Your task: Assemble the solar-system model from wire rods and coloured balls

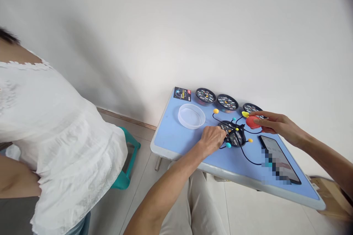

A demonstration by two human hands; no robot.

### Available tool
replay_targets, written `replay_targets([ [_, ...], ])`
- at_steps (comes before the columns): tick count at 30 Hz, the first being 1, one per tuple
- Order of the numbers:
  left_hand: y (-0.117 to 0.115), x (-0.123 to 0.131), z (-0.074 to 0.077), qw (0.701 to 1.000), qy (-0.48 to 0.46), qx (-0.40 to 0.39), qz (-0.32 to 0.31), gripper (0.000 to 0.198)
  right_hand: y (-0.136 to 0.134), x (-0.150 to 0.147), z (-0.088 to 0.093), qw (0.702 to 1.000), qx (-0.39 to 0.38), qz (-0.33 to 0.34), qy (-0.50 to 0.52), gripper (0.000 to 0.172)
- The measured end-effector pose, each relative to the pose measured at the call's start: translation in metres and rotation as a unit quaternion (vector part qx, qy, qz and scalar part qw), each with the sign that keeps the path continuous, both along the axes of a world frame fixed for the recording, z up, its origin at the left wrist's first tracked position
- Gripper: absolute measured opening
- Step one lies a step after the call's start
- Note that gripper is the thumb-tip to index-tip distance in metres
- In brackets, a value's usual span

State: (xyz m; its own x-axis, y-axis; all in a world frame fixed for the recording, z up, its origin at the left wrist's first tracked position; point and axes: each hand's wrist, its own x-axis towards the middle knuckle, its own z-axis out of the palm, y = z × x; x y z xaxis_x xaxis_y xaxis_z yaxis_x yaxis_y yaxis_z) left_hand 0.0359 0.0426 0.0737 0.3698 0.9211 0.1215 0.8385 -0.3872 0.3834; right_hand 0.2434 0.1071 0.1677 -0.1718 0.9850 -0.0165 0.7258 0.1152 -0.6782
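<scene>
Along the left rim of the black disc point(236, 138), left grip point(213, 138): fingers curled, apparently steadying it; whether they pinch the rim cannot be told. Right grip point(280, 126): closed on a red ball point(252, 122) by thumb and fingers, a hold that presumably suits its rounded side. Yellow piece point(245, 114): just beyond the right grip's fingertips. Black stalks point(246, 156), with small coloured balls point(216, 111): spreading from the disc, around and between both grips. Dark-rimmed tubs point(205, 96), three: beyond both grips, the last partly behind the right; likely set back to leave working space. Clear dish point(191, 116): beyond and left of the left grip. Printed card point(182, 94): farther beyond, at a corner of the desk point(168, 141). Phone point(271, 145): nearer than the right grip, partly pixelated. Edges and room: near edge close below the left grip; blue surface leftward of it; wall point(176, 25) beyond the tubs, limiting outward reach; stalks crowding the space between grips.
</scene>
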Motion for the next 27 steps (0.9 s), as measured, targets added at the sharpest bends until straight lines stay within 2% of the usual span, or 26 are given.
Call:
replay_targets([
  [3,-0.0003,0.0001,-0.0009,1.0,0.002,0.004,0.0,0.028,-0.0003,-0.0021,-0.0014,1.0,-0.023,0.006,-0.007,0.052],
  [6,-0.0001,0.0004,-0.0024,1.0,0.002,0.008,0.001,0.028,0.0007,-0.0023,-0.0021,0.999,-0.015,0.013,-0.027,0.05],
  [19,-0.0011,0.0013,-0.0023,1.0,0.008,0.014,0.004,0.03,0.0008,-0.0022,-0.0021,0.998,-0.008,0.024,-0.049,0.055],
  [24,-0.0011,0.0007,-0.0024,1.0,0.009,0.018,0.001,0.029,0.0049,0.0012,-0.0028,0.997,-0.006,0.05,-0.064,0.058],
  [27,0.0,0.0016,-0.0039,1.0,0.007,0.023,0.002,0.03,0.0069,0.004,-0.0068,0.992,0.019,0.078,-0.1,0.058],
])
